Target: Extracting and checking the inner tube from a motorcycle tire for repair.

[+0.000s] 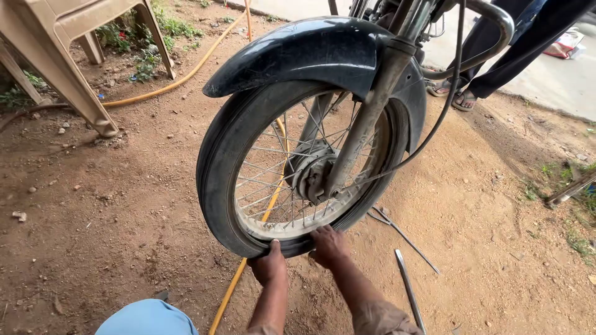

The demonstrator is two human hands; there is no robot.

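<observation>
At the upper left stands a plastic chair (56, 43). Mid-frame, your left hand (269, 263) and right hand (329, 245) press the tyre (217, 167) bottom, fingers curled over its edge. Metal levers (410, 288) lie lower right.

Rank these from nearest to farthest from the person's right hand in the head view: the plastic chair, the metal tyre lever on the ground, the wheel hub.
1. Metal tyre lever, on the dirt just right of the right hand.
2. Wheel hub, above the hand, mid-wheel.
3. Plastic chair, far upper left.
</observation>
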